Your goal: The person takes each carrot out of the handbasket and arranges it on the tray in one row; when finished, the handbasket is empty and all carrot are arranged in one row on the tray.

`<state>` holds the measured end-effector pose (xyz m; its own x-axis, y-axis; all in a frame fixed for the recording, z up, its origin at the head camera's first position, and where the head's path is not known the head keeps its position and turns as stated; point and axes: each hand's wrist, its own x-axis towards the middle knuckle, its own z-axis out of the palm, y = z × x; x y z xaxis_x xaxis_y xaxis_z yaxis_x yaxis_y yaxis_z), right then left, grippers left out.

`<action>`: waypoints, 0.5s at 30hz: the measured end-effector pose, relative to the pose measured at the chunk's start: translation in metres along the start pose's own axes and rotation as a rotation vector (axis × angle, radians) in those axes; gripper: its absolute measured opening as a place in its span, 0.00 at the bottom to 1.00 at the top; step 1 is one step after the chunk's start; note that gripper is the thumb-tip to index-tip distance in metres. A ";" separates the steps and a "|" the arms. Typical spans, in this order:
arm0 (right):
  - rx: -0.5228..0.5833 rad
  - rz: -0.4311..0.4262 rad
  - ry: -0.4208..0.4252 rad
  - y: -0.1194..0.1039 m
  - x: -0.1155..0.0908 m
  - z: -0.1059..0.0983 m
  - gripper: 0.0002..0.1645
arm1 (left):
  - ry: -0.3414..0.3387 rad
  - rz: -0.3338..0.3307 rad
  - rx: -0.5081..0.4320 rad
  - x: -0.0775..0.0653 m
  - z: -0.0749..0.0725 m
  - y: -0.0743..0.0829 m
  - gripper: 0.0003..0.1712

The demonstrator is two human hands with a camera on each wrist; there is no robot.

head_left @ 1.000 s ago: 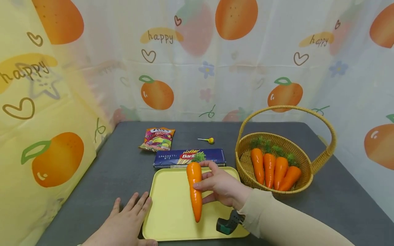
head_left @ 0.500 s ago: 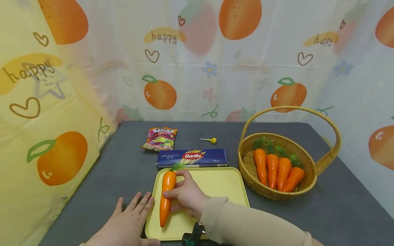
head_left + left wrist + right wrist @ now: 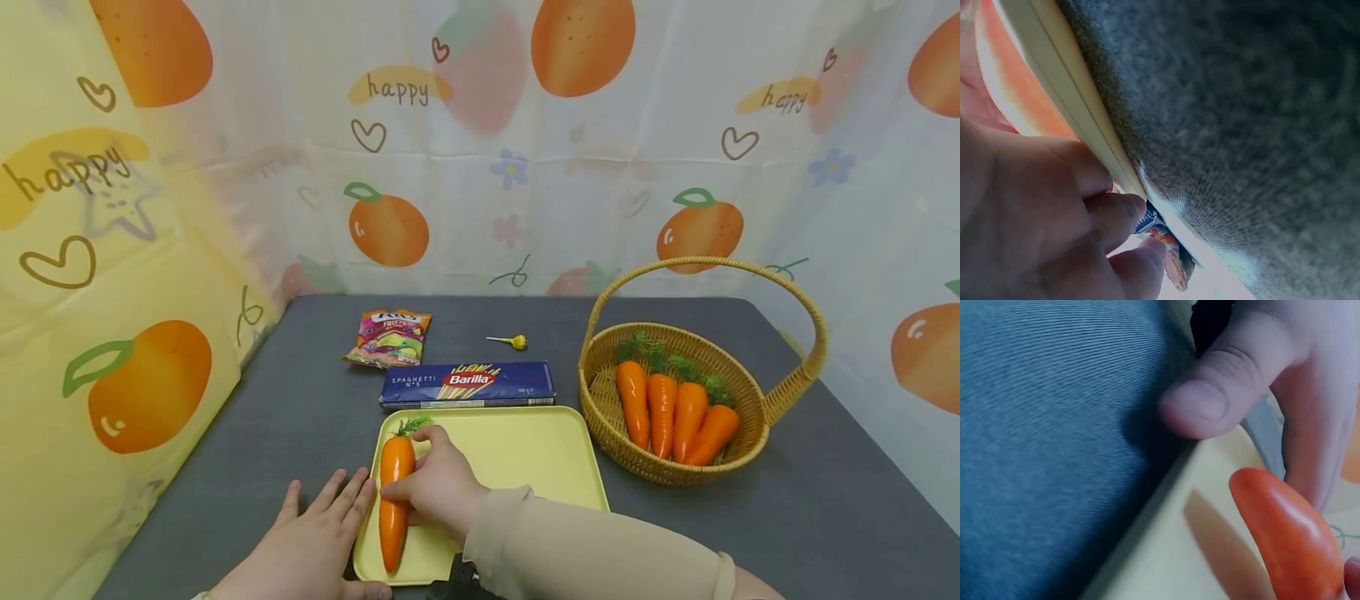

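My right hand point(image 3: 441, 483) pinches an orange carrot point(image 3: 395, 500) with a green leafy top, thumb on one side. It is over the left side of a yellow tray point(image 3: 525, 450). In the right wrist view the carrot point(image 3: 1291, 537) casts a shadow on the tray beside its tip; whether it touches the tray I cannot tell. My left hand point(image 3: 311, 533) lies palm down on the grey table with spread fingers, fingertips against the tray's left edge. In the left wrist view, the left hand's fingers point(image 3: 1107, 215) meet the tray's outer wall point(image 3: 1066, 81).
A wicker basket point(image 3: 660, 477) with a tall handle holds several carrots point(image 3: 662, 417) on the right. Behind the tray lie a blue spaghetti box point(image 3: 420, 387), a candy bag point(image 3: 390, 337) and a lollipop point(image 3: 517, 342). A fruit-print curtain point(image 3: 465, 167) closes off the back and sides.
My right hand has carried the carrot leftward from the tray's middle to its left side, and lowered it. The left hand has stayed by the tray's edge.
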<state>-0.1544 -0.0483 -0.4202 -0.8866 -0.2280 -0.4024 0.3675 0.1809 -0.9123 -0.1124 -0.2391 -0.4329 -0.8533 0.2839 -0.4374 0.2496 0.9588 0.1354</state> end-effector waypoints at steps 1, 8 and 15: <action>-0.016 0.004 0.003 -0.001 -0.001 0.000 0.48 | 0.002 0.001 0.002 0.000 0.000 0.000 0.76; 0.005 0.067 -0.046 -0.007 -0.003 -0.006 0.52 | -0.007 -0.004 0.012 0.001 0.000 0.001 0.76; 0.105 0.134 -0.137 -0.013 -0.009 -0.019 0.51 | 0.006 -0.004 0.000 0.001 0.000 0.001 0.77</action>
<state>-0.1566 -0.0306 -0.4030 -0.7841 -0.3373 -0.5210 0.5133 0.1194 -0.8498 -0.1123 -0.2377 -0.4333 -0.8572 0.2798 -0.4324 0.2458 0.9600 0.1339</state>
